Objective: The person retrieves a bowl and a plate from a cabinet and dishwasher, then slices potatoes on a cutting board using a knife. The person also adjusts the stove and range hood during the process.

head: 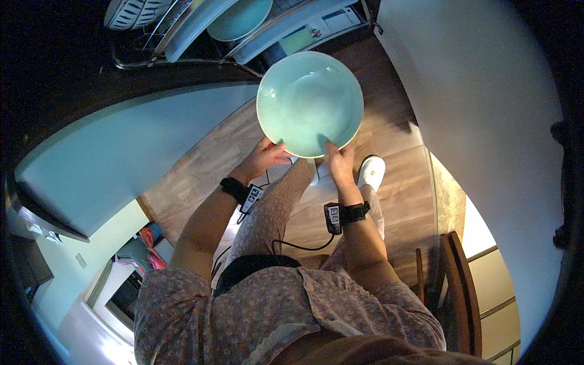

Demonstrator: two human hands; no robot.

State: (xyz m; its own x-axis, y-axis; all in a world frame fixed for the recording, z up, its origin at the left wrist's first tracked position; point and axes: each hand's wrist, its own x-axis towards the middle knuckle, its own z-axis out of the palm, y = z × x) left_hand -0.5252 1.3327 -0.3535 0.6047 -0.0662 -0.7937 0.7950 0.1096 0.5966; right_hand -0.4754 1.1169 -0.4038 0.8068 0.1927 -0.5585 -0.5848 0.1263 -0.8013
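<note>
A pale green glazed ceramic bowl (pixel 310 102) is held out in front of me over the floor, its hollow side facing my view. My left hand (pixel 269 155) grips the near rim at its left, with the thumb along the edge and the other fingers partly under the bowl. At the right of the same rim, my right hand (pixel 340 159) has its thumb over the inside and its fingers behind. No food shows inside the bowl, only light reflections. Each wrist wears a black strap with a small cabled device.
A wire dish rack (pixel 182 61) with plates and a bowl (pixel 239 20) stands on a dark counter (pixel 59 82) at upper left. A large pale panel (pixel 479 91) rises at right. A brown wooden chair (pixel 461 292) stands at lower right. Wood-look flooring (pixel 397 196) lies below.
</note>
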